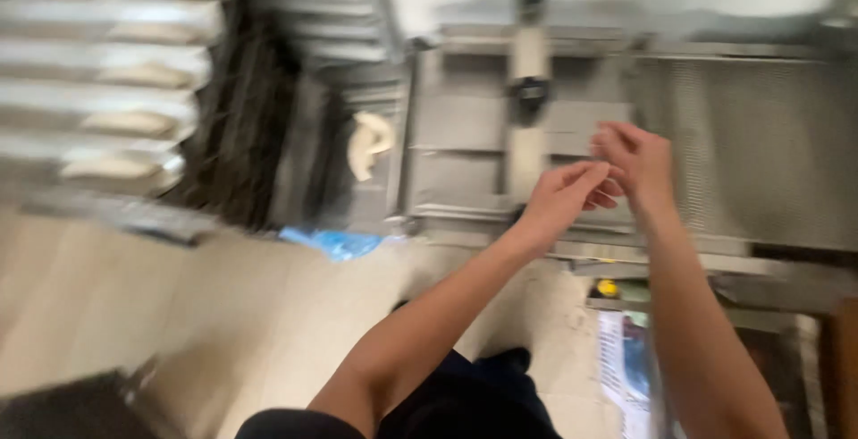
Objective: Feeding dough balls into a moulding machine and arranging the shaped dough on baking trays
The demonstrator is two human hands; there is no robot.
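1. The grey sheet-metal machine with flat stepped panels (465,135) is the thing nearest the hands. It lies directly beyond and beneath them, and neither hand touches it.
2. The left hand (561,196) is raised over the machine's near edge. Its fingers are stretched out close together and point to the right, with the tips meeting the right hand.
3. The right hand (636,160) sits just beyond and to the right of the left one. Its fingers are loosely curled back towards the left fingertips. Motion blur hides whether either hand pinches something small between them, so I cannot tell what, if anything, is held.
4. My judgement is that the step in hand is fingers working on fingers, such as rubbing or picking, and not work on the machine.
5. Straight ahead of the left hand, a pale upright cylinder with dark end caps (529,53) stands on the machine. Reaching it would call for parting the hands and stretching forward.
6. Right of the right hand runs a grey fine-mesh surface (760,153).
7. Well to the left of the hands, a pale curved piece of dough (369,142) rests at the machine's side. Taking it would call for a long sideways reach with the left hand.
8. Nearer the person and to the left of the left forearm, a crumpled blue plastic sheet (335,242) lies on the pale floor (179,314).
9. Far to the left stands a rack of stacked white trays holding pale dough pieces (107,72).
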